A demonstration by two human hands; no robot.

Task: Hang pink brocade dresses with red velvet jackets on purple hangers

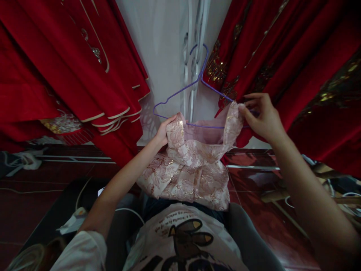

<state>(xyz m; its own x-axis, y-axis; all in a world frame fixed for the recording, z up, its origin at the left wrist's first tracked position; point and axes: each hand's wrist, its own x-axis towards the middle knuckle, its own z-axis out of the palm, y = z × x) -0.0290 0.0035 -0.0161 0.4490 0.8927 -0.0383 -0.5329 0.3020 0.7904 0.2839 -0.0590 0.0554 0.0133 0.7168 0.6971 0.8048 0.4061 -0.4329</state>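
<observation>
A pink brocade dress (pixel 203 154) with gold thread drapes over my lap. Its two shoulder straps are held up, and a purple wire hanger (pixel 180 89) passes through the neck opening, hook pointing up. My left hand (pixel 163 131) is closed on the left strap, below the hanger's left end, which sticks out past the strap. At the right strap, my right hand (pixel 262 116) pinches the strap's edge between thumb and forefinger, near the hanger's right arm. The hanger's right end is mostly hidden behind the strap and fingers.
Red embroidered garments (pixel 113 86) hang on the left, and more red garments with gold sequins (pixel 282 67) hang on the right. Between them stands a white surface with metal rails (pixel 194 37). A dark seat (pixel 70 188) bears a white packet (pixel 75 220) and a cable. Wooden legs (pixel 290 218) stand at right.
</observation>
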